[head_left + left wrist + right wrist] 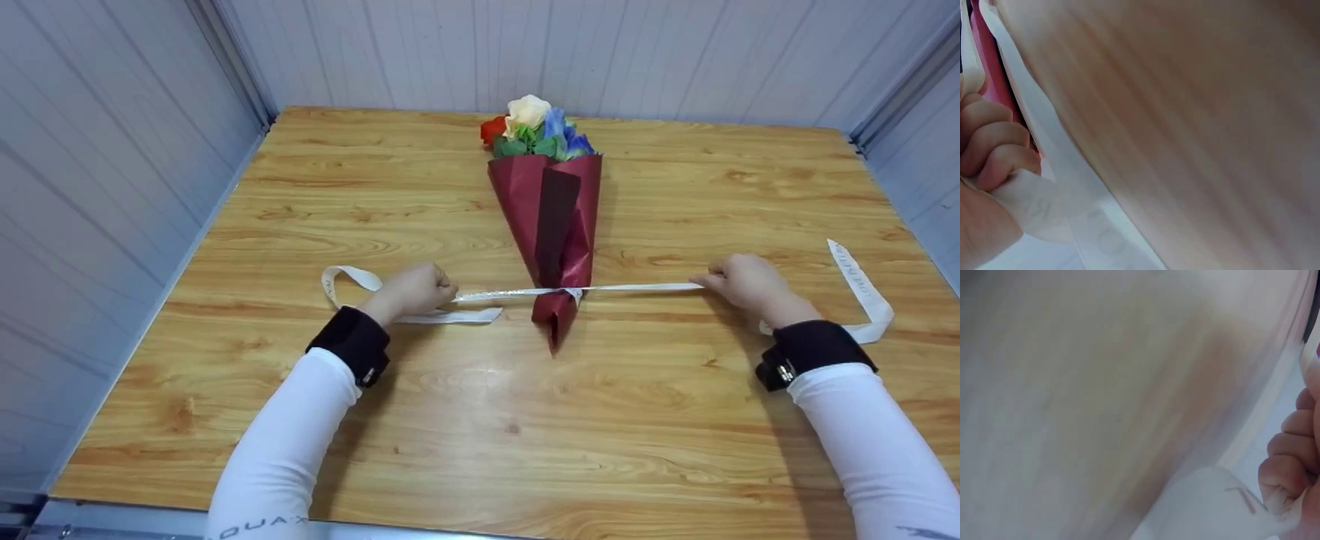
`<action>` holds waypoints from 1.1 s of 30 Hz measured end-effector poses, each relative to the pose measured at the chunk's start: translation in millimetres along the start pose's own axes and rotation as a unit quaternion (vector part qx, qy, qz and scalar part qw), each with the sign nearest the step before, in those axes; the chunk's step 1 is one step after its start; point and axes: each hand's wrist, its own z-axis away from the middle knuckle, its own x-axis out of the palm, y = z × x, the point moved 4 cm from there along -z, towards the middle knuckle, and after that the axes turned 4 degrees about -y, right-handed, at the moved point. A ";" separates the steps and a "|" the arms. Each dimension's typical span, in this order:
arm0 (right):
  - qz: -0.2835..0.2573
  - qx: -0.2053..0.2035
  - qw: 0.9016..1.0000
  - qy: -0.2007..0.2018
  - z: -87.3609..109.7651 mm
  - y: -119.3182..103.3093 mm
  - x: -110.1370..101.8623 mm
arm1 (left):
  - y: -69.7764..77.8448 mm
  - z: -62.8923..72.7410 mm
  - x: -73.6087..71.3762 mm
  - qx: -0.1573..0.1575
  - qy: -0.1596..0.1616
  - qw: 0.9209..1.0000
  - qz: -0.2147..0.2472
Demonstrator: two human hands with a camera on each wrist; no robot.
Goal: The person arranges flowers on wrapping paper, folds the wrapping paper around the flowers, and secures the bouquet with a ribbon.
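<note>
A bouquet wrapped in dark red paper point(517, 195) lies on the table, its red, cream and blue flowers point(529, 112) toward the back wall. Around the narrow lower part of the wrap runs a white printed ribbon point(637, 287), stretched taut to both sides. My left hand point(412, 290) grips the ribbon left of the bouquet, fingers curled, as the left wrist view also shows with the hand point(994, 140). On the other side my right hand point(750, 283) pinches the ribbon's other length; its curled fingers point(1292, 450) appear at the right wrist view's edge.
One loose ribbon tail point(450, 316) loops behind and below the left hand. The other tail point(862, 289) curls on the wood right of the right hand. Pale panel walls point(600, 60) border the wooden table point(487, 435) at the back and sides.
</note>
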 end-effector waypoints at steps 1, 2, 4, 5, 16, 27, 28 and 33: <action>-0.002 0.003 1.000 -0.002 1.0 3.2 -0.3 | 0.1 0.1 0.4 0.003 -0.002 1.000 -0.006; 0.000 0.003 1.000 -0.005 1.9 6.0 -0.5 | -0.1 0.3 0.6 0.005 -0.004 1.000 -0.009; 0.002 0.003 1.000 -0.009 3.3 10.7 -0.3 | -1.0 1.1 0.7 0.006 -0.006 1.000 -0.014; 0.003 0.000 1.000 -0.008 3.6 12.2 0.0 | -1.7 1.8 0.5 0.004 -0.006 1.000 -0.016; 0.031 -0.021 0.999 0.039 6.6 12.1 -3.2 | -1.0 7.6 -0.8 0.013 0.016 0.999 -0.035; -0.044 0.018 0.999 -0.007 14.9 14.5 -2.0 | 20.2 25.0 -7.6 0.083 -0.074 0.948 0.299; -0.045 0.017 0.999 -0.012 14.4 12.8 -1.4 | 27.6 25.1 -9.3 0.097 -0.052 0.936 0.334; -0.054 0.014 0.998 -0.021 14.7 4.2 1.0 | 73.2 14.5 -13.5 0.221 0.075 0.851 0.470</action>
